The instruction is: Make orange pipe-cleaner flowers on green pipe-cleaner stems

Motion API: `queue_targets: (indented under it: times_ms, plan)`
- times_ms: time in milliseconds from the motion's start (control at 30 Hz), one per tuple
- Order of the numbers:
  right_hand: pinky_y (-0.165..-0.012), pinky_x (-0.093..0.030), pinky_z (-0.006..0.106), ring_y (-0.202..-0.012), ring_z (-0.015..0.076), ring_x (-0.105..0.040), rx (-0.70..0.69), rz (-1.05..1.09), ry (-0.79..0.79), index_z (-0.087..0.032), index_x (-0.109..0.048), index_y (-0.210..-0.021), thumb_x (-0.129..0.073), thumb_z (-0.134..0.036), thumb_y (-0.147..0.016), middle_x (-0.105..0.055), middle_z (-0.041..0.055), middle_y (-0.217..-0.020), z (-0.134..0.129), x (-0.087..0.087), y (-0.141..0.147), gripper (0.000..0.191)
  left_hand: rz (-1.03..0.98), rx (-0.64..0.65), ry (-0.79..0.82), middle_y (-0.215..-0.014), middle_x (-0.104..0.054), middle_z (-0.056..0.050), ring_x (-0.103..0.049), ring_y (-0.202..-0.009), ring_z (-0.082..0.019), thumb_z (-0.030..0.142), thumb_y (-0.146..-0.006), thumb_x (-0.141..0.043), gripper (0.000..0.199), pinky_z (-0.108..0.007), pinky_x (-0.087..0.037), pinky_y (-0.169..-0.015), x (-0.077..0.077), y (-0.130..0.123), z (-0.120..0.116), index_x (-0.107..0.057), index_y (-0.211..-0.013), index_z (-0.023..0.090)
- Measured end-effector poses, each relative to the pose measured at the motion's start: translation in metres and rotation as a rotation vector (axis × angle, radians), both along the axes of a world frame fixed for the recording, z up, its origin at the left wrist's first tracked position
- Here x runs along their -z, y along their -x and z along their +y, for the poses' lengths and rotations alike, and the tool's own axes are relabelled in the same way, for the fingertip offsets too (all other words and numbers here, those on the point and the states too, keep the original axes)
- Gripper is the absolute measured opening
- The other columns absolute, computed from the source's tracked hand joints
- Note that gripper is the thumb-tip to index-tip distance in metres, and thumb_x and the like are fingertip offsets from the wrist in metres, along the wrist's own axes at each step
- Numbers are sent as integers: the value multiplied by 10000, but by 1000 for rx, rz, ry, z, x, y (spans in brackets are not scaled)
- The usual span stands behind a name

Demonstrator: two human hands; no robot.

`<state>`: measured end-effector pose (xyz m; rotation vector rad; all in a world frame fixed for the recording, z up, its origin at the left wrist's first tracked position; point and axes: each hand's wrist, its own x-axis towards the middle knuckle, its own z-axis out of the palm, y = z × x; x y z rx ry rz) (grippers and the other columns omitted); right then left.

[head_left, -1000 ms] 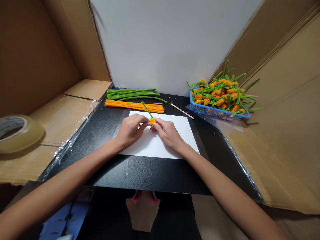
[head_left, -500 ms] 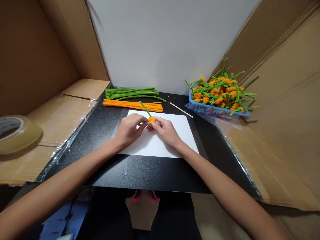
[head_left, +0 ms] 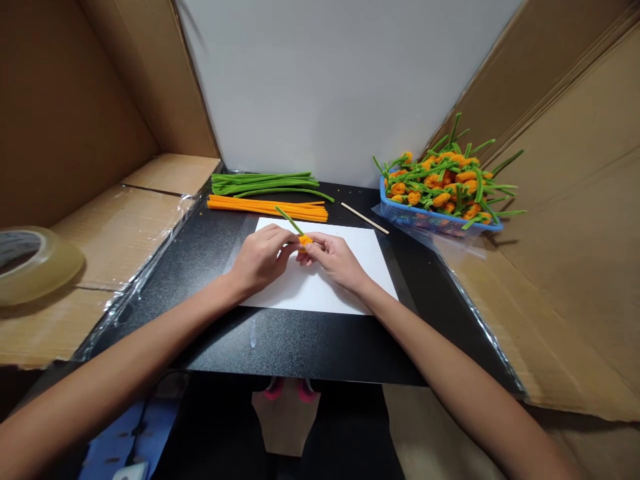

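A small orange pipe-cleaner piece (head_left: 305, 241) with a green stem (head_left: 289, 220) is held above the white sheet (head_left: 320, 293). My right hand (head_left: 339, 260) pinches its orange part from the right, thumb on top. From the left, my left hand (head_left: 265, 257) has thumb and fingertips pressed together at the piece's left edge; what lies between those fingertips is mostly hidden. The stem points up and to the left.
Green pipe cleaners (head_left: 265, 183) and orange ones (head_left: 267, 207) lie at the back. A wooden stick (head_left: 365, 218) is right of them. A blue basket (head_left: 425, 219) of orange and green pieces stands at the back right. A tape roll (head_left: 60, 267) lies on cardboard at the left.
The orange piece has turned slightly between my fingers, and its green stem leans further left. Both hands stay in nearly the same place. The whole view has shifted a little.
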<state>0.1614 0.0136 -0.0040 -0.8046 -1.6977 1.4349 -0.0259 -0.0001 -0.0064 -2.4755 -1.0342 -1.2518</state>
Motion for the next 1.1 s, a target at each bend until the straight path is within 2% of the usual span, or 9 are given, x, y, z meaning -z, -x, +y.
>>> queue_targets:
  times_ms: [333, 433, 567, 633, 800, 867, 967, 1033, 1100]
  plan:
    - [-735, -528, 288, -727, 128, -626, -55, -43, -89, -178, -656, -942, -589, -365, -892, -666, 25, -838, -1, -2, -3, 205, -97, -32, 120, -809, -731, -25, -659, -700, -143, 172, -910, -622, 71, -242, -484, -670, 0, 1, 0, -675, -863, 166]
    - [-749, -530, 291, -754, 137, -641, -42, -52, -114, -177, -654, -947, -585, -362, -892, -676, 32, -869, -3, -5, -3, 204, -166, -30, 217, -783, -735, -14, -661, -674, -128, 174, -900, -629, 83, -224, -480, -652, -4, 1, -1, -684, -838, 164]
    - [-734, -523, 282, -765, 151, -650, -34, -81, -148, -173, -655, -901, -574, -363, -893, -668, 24, -809, -4, -8, -4, 206, -298, -5, 392, -736, -725, -8, -648, -625, -117, 181, -880, -643, 84, -207, -468, -597, -7, -1, -3, -694, -820, 151]
    - [-733, -519, 280, -774, 155, -655, -24, -95, -164, -173, -657, -880, -570, -351, -889, -667, 22, -808, -4, -8, -3, 198, -324, -12, 430, -738, -726, -14, -651, -629, -123, 210, -888, -643, 102, -212, -477, -595, -6, -1, -3, -699, -827, 151]
    - [-718, -523, 290, -752, 157, -658, 67, -81, -131, -165, -669, -914, -567, -316, -869, -673, 35, -822, -5, -1, 0, 188, -177, -75, 259, -809, -728, -4, -658, -689, -129, 257, -884, -691, 83, -227, -505, -655, -1, 2, 1, -685, -904, 176]
    - [-710, -531, 299, -742, 160, -660, 106, -64, -78, -162, -670, -950, -591, -316, -852, -683, 46, -840, -6, 2, 1, 199, -168, -142, 212, -904, -717, -10, -639, -676, -119, 272, -851, -739, 272, -221, -508, -624, -1, 3, 1, -644, -1091, 188]
    - [-736, -542, 306, -750, 157, -664, 129, -55, -77, -168, -667, -963, -621, -307, -836, -696, 52, -888, -6, 4, 2, 194, -128, -202, 150, -1224, -624, -81, -638, -785, -136, 277, -837, -760, 614, -229, -530, -616, -6, 3, -1, -487, -1386, 245]
    - [-754, -544, 308, -761, 156, -667, 139, -71, -112, -171, -663, -962, -617, -301, -842, -702, 50, -904, -6, 4, 2, 182, -34, -218, 85, -1392, -505, -110, -621, -982, -200, 282, -862, -734, 586, -278, -557, -693, -10, 2, -3, -500, -1399, 299]
    - [-769, -544, 314, -774, 161, -674, 154, -81, -134, -175, -659, -977, -617, -307, -848, -705, 49, -919, -5, 4, 2, 190, 54, -207, 21, -1423, -479, -109, -551, -1144, -268, 294, -890, -696, 399, -366, -558, -820, -12, 3, -2, -615, -1281, 301]
